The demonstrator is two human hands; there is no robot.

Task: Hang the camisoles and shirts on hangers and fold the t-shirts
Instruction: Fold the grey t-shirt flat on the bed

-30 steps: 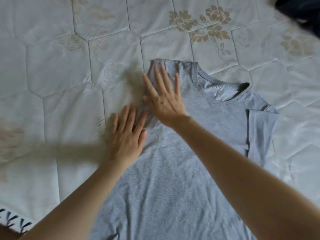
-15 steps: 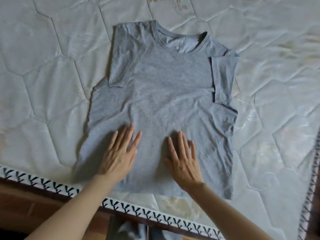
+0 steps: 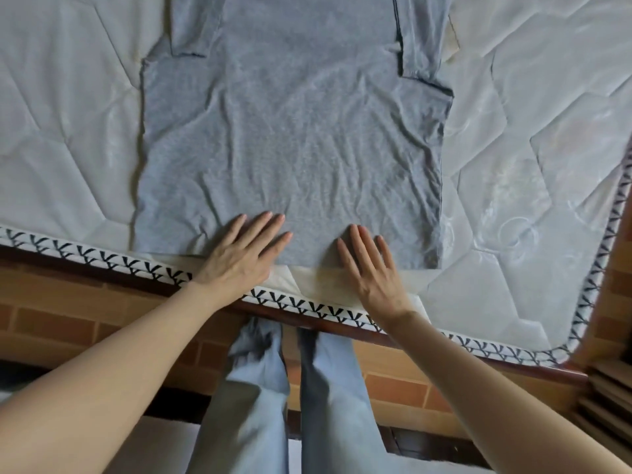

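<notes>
Right now, starting at the left of the frame, the white quilted mattress (image 3: 65,138) with hexagon stitching runs along under everything, its black-and-white patterned edge trim (image 3: 102,260) crossing low on the left. My left hand (image 3: 241,251) lies flat with fingers straight and slightly spread, palm down, its fingertips on the bottom hem of the grey cotton t-shirt (image 3: 290,131) and its heel just off the hem on the mattress. It holds nothing; it only presses. The t-shirt fills the upper middle of the frame, spread front-up on the mattress, hem toward me, collar out of sight past the top edge. Both short sleeves look turned in over the body: one near the upper left of the shirt, one near the upper right. Fine wrinkles ripple across the lower half.

Just right of centre, my right hand (image 3: 371,268) is the same: fingers straight, flat, gripping nothing, fingertips on the hem and palm on the mattress. Below, my light blue trouser legs (image 3: 294,388) stand against the bed edge.

As I judge it, this one shirt is only partly folded: sleeves in, body still full length. The sides and the lengthwise folds remain, and no hangers, camisoles or shirts show here, so I cannot tell how that part stands.
</notes>
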